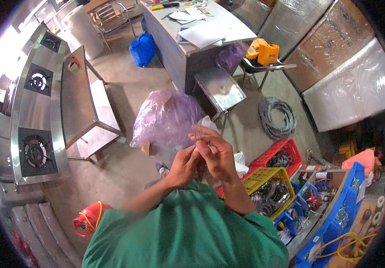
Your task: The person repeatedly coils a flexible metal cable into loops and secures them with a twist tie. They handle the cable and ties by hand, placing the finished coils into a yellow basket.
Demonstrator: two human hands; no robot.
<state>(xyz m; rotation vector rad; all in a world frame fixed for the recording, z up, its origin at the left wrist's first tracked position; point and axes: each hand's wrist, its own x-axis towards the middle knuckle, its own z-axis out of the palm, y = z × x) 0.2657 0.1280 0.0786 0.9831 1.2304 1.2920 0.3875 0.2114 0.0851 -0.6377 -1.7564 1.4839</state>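
In front of my chest my two hands are brought together. Pinched in the fingers of my right hand (218, 157) is a thin, greyish metal piece (196, 135) that points upward and looks like one or two slim prongs; its exact kind is too small to tell. My left hand (184, 167) is closed, with its fingertips meeting at the lower end of the same piece, which the fingers hide. Just beyond the hands sits a large, filled purple translucent plastic bag (165, 114) on the floor.
A steel gas cooktop (35, 116) and a low steel table (81, 96) stand left. Ahead is a desk (174, 31); a cable coil (277, 118) lies to its right. A yellow crate (268, 176), a red crate (286, 152) and blue bins (344, 210) crowd the right. A red gas cylinder (87, 219) stands lower left.
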